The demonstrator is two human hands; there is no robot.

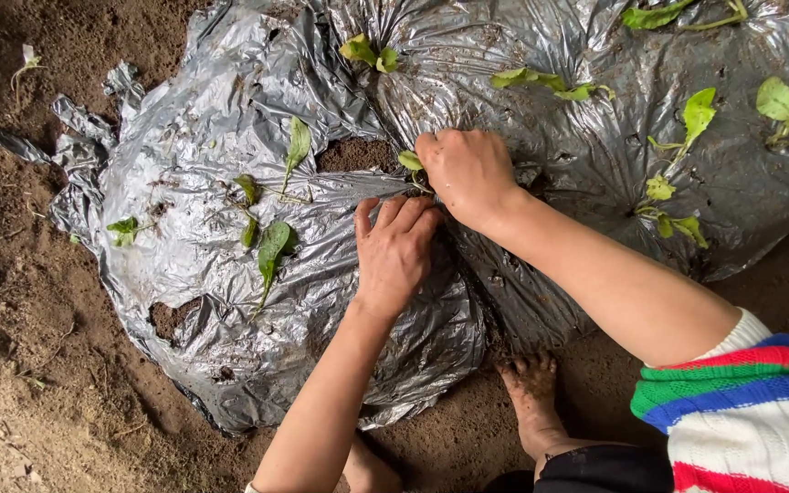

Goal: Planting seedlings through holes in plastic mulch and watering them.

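Note:
My right hand (466, 171) is closed around a small green seedling (410, 162) at a hole in the grey plastic sheet (212, 274), where dark soil (358, 153) shows. My left hand (396, 248) lies flat on the plastic just below that hole, fingers together, holding nothing. Several other seedlings poke through the sheet: one (271, 251) to the left of my left hand, another (299, 144) above it.
More seedlings stand at the right (682, 173) and top (550, 84) of the sheet. Another torn hole (171, 318) is at lower left. Bare brown earth (20, 301) surrounds the plastic. My bare muddy foot (533, 388) rests at the sheet's lower edge.

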